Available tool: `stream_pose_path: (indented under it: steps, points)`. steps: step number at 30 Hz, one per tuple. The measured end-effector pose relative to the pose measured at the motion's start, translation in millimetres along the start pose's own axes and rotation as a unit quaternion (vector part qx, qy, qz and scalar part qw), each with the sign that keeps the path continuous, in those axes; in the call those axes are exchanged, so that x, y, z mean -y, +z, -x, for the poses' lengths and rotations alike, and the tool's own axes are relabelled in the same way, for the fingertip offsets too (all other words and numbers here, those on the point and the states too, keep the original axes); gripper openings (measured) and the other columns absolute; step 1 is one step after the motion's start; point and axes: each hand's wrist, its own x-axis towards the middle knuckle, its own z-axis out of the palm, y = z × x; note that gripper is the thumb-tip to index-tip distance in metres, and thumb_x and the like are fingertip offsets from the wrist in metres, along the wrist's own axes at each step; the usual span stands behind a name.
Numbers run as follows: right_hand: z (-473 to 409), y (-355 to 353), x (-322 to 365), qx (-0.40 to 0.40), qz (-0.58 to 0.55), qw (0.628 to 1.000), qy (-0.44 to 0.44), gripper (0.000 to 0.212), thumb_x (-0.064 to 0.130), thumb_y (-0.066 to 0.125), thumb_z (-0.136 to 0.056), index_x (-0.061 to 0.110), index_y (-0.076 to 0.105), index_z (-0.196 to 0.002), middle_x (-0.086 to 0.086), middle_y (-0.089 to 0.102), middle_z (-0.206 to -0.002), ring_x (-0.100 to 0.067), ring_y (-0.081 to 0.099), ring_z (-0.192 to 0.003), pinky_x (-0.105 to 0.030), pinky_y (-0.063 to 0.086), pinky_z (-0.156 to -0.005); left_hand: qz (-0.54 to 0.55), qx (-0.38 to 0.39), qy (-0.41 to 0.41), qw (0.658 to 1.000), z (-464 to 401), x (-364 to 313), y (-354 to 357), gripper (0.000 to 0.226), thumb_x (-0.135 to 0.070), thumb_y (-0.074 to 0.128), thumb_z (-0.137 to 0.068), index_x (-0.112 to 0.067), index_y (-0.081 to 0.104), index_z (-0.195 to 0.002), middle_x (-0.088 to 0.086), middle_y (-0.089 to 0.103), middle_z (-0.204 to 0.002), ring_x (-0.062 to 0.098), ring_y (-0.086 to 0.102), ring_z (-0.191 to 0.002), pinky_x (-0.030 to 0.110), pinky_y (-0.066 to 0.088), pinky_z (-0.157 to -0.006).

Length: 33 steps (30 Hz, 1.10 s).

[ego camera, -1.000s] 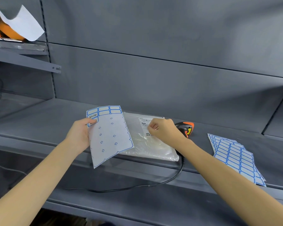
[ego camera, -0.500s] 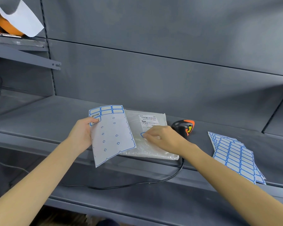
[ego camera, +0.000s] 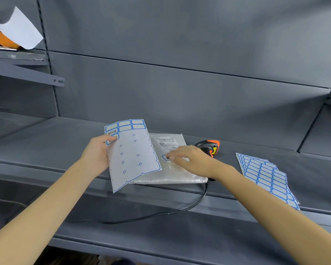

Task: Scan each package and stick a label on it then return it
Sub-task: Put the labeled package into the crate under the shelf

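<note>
Left hand (ego camera: 96,155) grips mostly peeled label sheet (ego camera: 131,155), thumb on top corner. Right hand (ego camera: 192,160) lies flat on clear-wrapped package (ego camera: 172,174), fingers pressing blue-edged label (ego camera: 165,157). Orange-black scanner (ego camera: 208,147) just behind right hand, cable (ego camera: 161,214) trailing below wrist. Stack of full label sheets (ego camera: 266,176) right of right forearm on grey shelf (ego camera: 46,142).

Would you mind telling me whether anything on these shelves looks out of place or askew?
One thing: on the upper-left shelf a loose white sheet curls up over something orange and overhangs the edge. The scanner lies on its side behind the package, and the spare label sheets are fanned, not squared.
</note>
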Motion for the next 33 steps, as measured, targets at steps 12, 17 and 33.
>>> stream_pose_path:
  steps: [12, 17, 33]
  points:
    - [2.8, -52.9, 15.0, -0.121, -0.491, 0.832, 0.228, 0.034, 0.028, 0.064, -0.091, 0.001, 0.061, -0.113, -0.008, 0.071, -0.099, -0.021, 0.068, -0.085, -0.033, 0.055, -0.087, -0.083, 0.059, 0.081, 0.992, 3.6, 6.2, 114.7, 0.040, 0.003, 0.049, -0.091, -0.005, 0.058, -0.129, 0.013, 0.064, -0.121, 0.024, 0.063, -0.092, 0.028, 0.054, -0.072]
    - [33.8, -72.4, -18.6, -0.194, -0.484, 0.812, 0.261, 0.007, 0.011, 0.063, -0.090, 0.007, 0.062, -0.097, -0.007, 0.066, -0.081, -0.018, 0.060, -0.067, -0.029, 0.048, -0.065, -0.229, -0.030, 0.107, 0.967, -16.8, 18.8, 123.0, 0.023, -0.011, 0.063, -0.089, -0.010, 0.064, -0.112, 0.009, 0.065, -0.110, 0.023, 0.056, -0.095, 0.030, 0.046, -0.077]
    - [145.3, -60.9, -127.8, -0.182, 0.017, 0.766, 0.617, 0.021, 0.012, 0.057, -0.086, 0.000, 0.052, -0.103, -0.024, 0.056, -0.108, -0.040, 0.051, -0.108, -0.037, 0.041, -0.087, -0.425, -0.173, -0.049, 0.887, -18.6, 36.7, 65.5, 0.071, -0.014, 0.083, -0.074, 0.002, 0.042, -0.129, 0.014, 0.052, -0.127, 0.027, 0.050, -0.104, 0.034, 0.039, -0.080]
